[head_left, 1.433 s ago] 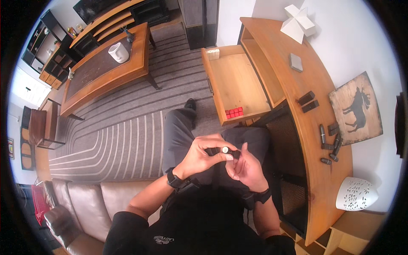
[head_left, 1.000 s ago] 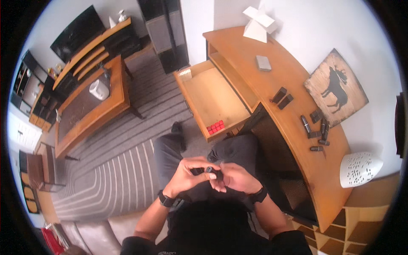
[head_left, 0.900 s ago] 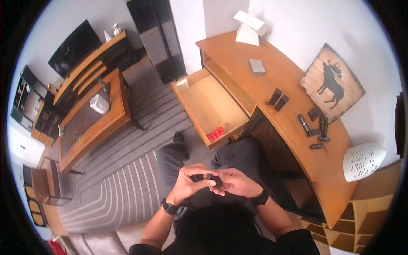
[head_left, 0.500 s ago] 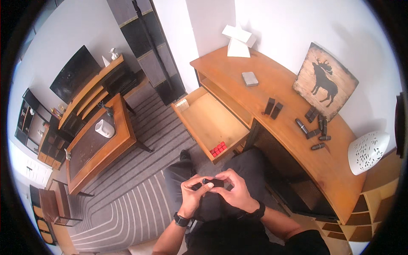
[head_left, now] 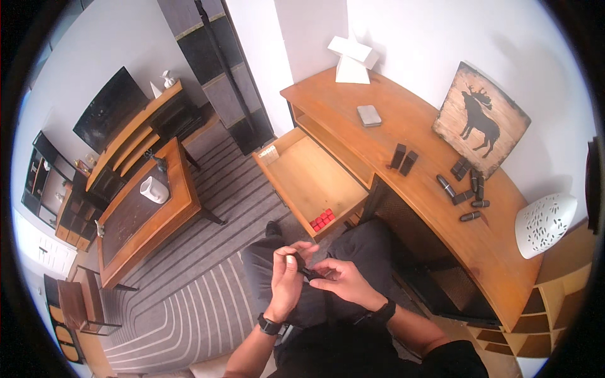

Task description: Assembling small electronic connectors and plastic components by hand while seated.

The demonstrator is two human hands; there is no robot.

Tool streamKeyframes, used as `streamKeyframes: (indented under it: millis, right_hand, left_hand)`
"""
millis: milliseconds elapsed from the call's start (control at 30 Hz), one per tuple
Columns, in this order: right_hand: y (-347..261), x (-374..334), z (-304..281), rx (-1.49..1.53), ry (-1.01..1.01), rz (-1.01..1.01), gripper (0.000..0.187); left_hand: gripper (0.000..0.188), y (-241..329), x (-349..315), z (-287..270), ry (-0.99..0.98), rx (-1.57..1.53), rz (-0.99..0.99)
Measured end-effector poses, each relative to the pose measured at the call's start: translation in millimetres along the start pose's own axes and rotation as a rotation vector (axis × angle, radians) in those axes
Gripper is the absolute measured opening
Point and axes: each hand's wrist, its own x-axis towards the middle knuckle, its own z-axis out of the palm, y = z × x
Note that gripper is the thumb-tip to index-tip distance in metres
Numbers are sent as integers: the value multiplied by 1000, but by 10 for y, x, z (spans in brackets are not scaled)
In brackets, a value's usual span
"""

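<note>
Seated person, seen from above. Both hands meet over the lap and share one small dark cylindrical tube [head_left: 307, 271], lipstick-like in shape. The left hand [head_left: 285, 282] has its fingers curled closed around the tube's left end; the right hand [head_left: 340, 283] pinches the other end between thumb and fingertips. The tube is held clear of the wooden desk [head_left: 441, 233], just below the open drawer [head_left: 302, 179].

Technique, as a judgement: if the tube is being pulled apart or capped, one hand should hold steady while the other pulls or twists along the tube's axis, kept low over the lap so that a freed part is not lost.

Count. In the hands: one tube. On the desk: two dark upright tubes [head_left: 403, 159] standing side by side, and further right a loose group of about six dark tubes [head_left: 465, 188] lying flat; one small grey case [head_left: 368, 115]. In the drawer: one cluster of small red pieces [head_left: 322, 218], too small to count exactly.
</note>
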Motion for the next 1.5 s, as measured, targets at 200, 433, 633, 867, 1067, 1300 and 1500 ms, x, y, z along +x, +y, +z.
streamKeyframes:
  millis: [200, 433, 633, 867, 1067, 1300, 1500]
  right_hand:
    - [-68, 18, 55, -46, 19, -1, 38]
    - [-201, -39, 75, 296, -11, 142, 35]
    - [-107, -44, 14, 369, -20, 228, 29]
    - [-259, 48, 29, 227, -4, 128, 29]
    - [-232, 27, -15, 195, 19, 113, 30]
    - [-318, 29, -209, -148, 244, -186, 31]
    - [-367, 57, -138, -449, 224, -306, 29]
  left_hand:
    - [24, 68, -1, 42, -43, 79, -48]
    - [24, 58, -31, 30, -56, 34, -2]
    - [25, 70, -23, -58, -60, 2, -43]
    - [29, 129, 53, 16, 13, -160, -121]
    - [26, 95, 62, -151, 89, -77, -65]
    - [40, 162, 46, -342, 53, 272, -92]
    - [38, 198, 12, -193, -71, 656, -81]
